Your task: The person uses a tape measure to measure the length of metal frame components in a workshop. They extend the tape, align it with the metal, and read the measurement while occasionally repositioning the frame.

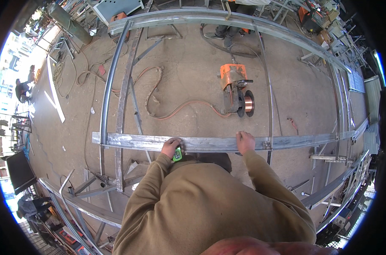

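A long grey steel beam (210, 142) runs crosswise right in front of me, part of a large rectangular metal frame. My left hand (171, 147) is closed at the beam's near edge, holding a small bright green tape measure (177, 154). Further right, my right hand (245, 142) rests with its fingers curled over the same beam and its thumb side hidden. Steel cross members (113, 85) join this beam to the far beam (180, 17) on the left, and a thinner one (266, 76) joins them right of centre.
Inside the frame, an orange wire feeder (234, 75) with a copper wire spool (247, 103) stands on the concrete floor. A reddish hose (180, 105) snakes from it. Another person's legs (227, 32) show beyond the far beam. Metal stands (89, 206) lie at lower left.
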`<action>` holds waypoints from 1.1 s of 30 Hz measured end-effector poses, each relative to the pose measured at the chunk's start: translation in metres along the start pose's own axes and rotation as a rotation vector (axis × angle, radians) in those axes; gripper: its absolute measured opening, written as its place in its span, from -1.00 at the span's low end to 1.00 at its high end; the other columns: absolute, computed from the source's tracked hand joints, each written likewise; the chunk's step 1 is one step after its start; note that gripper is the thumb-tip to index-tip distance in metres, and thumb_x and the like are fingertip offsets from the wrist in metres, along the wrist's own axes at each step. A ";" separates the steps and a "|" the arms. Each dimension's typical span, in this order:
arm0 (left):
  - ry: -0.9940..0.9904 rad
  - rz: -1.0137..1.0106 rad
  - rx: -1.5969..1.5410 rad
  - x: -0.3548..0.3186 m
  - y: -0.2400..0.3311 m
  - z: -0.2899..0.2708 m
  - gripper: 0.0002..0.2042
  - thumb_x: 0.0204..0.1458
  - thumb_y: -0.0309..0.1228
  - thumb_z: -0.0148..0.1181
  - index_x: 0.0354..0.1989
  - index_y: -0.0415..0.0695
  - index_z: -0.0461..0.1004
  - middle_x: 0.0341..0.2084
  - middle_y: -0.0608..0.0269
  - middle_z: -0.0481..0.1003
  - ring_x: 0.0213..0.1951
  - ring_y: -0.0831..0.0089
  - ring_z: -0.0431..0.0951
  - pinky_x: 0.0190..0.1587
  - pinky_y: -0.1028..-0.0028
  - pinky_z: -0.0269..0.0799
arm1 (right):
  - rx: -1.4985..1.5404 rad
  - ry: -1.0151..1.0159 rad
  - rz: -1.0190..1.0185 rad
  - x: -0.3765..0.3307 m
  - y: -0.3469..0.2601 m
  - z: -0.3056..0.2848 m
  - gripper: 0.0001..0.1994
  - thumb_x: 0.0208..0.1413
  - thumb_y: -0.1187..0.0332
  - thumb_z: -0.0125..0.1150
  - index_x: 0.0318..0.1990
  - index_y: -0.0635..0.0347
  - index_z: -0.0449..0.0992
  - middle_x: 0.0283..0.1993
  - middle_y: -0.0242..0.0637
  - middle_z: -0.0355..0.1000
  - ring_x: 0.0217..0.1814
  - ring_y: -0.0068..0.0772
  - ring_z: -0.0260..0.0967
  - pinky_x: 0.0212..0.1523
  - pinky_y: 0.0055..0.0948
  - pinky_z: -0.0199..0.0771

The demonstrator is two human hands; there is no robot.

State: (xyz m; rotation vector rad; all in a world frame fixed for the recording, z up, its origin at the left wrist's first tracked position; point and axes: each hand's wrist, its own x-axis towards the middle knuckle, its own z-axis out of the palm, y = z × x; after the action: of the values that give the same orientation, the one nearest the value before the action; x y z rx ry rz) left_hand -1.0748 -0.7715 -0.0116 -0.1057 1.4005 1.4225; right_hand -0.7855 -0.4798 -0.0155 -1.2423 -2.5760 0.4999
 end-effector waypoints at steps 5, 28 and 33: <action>0.005 0.001 0.008 0.004 -0.002 -0.003 -0.76 0.28 -0.37 0.18 -0.02 -0.30 0.52 -0.40 0.09 0.59 -0.47 0.28 0.61 -0.35 0.35 0.57 | -0.007 0.007 0.009 0.000 -0.001 0.001 -0.80 0.25 0.17 0.17 -0.28 0.04 0.61 -0.27 -0.19 0.61 -0.15 -0.01 0.54 -0.06 -0.01 0.47; 0.073 -0.057 0.029 0.009 0.003 0.000 -0.77 0.27 -0.37 0.19 -0.05 -0.29 0.53 -0.44 0.09 0.58 -0.53 0.25 0.60 -0.44 0.32 0.56 | 0.044 -0.067 0.029 0.005 0.001 -0.008 -0.77 0.24 0.14 0.20 -0.27 0.06 0.61 -0.23 -0.20 0.62 -0.07 -0.05 0.54 -0.02 0.00 0.45; 0.149 -0.105 0.046 0.009 0.005 0.003 -0.75 0.27 -0.35 0.18 -0.03 -0.28 0.52 -0.44 0.09 0.58 -0.54 0.25 0.59 -0.44 0.32 0.56 | 0.077 -0.101 0.041 0.007 0.001 -0.012 -0.77 0.25 0.13 0.19 -0.26 0.06 0.62 -0.21 -0.20 0.62 -0.06 -0.04 0.53 0.00 0.01 0.45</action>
State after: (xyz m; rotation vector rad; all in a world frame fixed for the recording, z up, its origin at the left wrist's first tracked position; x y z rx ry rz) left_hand -1.0804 -0.7628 -0.0136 -0.2559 1.5259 1.3160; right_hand -0.7847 -0.4714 -0.0050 -1.2775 -2.5900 0.6802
